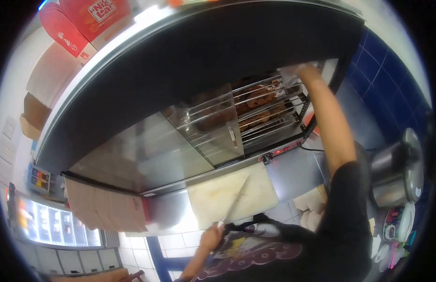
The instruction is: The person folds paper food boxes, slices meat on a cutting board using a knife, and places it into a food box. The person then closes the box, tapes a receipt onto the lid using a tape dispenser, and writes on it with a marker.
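My left hand is closed round the handle of a long knife, low in the view. The blade lies over a pale cutting board, its tip pointing up and to the right. My right hand reaches into the open right side of a heated glass cabinet. Thin translucent plastic covers that hand, and its fingers are blurred and partly hidden. Just left of it, browned pieces of food sit on the upper metal rack. More pieces lie on the rack below.
A large metal pot stands at the right, beside blue wall tiles. Stacked cardboard boxes are at the cabinet's lower left. Red boxes sit on top of it. A black cable runs near the counter's right part.
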The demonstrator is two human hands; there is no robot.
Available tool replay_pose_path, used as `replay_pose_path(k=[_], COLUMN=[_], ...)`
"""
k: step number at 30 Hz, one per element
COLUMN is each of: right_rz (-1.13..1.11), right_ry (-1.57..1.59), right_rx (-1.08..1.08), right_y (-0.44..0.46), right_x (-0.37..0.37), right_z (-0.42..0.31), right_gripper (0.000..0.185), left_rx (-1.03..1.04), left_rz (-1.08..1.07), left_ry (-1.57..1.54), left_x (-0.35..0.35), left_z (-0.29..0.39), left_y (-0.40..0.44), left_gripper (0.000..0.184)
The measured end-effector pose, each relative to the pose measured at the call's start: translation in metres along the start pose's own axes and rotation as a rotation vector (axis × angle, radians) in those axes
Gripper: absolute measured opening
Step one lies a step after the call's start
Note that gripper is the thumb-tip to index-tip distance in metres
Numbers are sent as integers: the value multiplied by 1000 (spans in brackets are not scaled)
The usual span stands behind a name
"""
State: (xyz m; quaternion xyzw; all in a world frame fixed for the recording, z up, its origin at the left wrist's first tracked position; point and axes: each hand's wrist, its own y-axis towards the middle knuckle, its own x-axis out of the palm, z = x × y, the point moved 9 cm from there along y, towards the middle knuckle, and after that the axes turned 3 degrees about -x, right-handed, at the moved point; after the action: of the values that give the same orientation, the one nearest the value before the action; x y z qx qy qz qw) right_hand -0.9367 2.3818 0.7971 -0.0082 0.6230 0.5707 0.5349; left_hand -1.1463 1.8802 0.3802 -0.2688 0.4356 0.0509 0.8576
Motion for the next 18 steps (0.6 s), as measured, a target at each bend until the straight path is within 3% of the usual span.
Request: replay_pose_path(k=[4, 6, 7, 9, 13, 15, 18], right_rz=[51, 249, 238, 498, 327, 141, -96], right_ry=[99, 145, 132, 33, 142, 511, 688], right_rx=[-109, 130, 140, 126, 136, 378, 554], right_y=[-36, -66, -80, -119, -193, -257, -342], right_x=[-41, -74, -77, -101, -86, -31, 34], right_z=[-64, -76, -87, -115, -177, -204, -277], right_gripper=[48, 45, 45, 46, 57, 59, 59], left_rx=[-7, -7, 5, 22, 50, 58, 108], left_rz=[-48, -79, -57, -54, -27, 17, 32], left_ry=[32, 22, 3, -10, 17, 27, -83], left_x=[2, 1, -3, -5, 5, 3, -13], left_z=[-8, -3, 2, 2, -19, -30, -26], left_y=[6, 3, 0, 0, 1, 1, -1], left_gripper=[46, 46, 46, 47, 49, 47, 42])
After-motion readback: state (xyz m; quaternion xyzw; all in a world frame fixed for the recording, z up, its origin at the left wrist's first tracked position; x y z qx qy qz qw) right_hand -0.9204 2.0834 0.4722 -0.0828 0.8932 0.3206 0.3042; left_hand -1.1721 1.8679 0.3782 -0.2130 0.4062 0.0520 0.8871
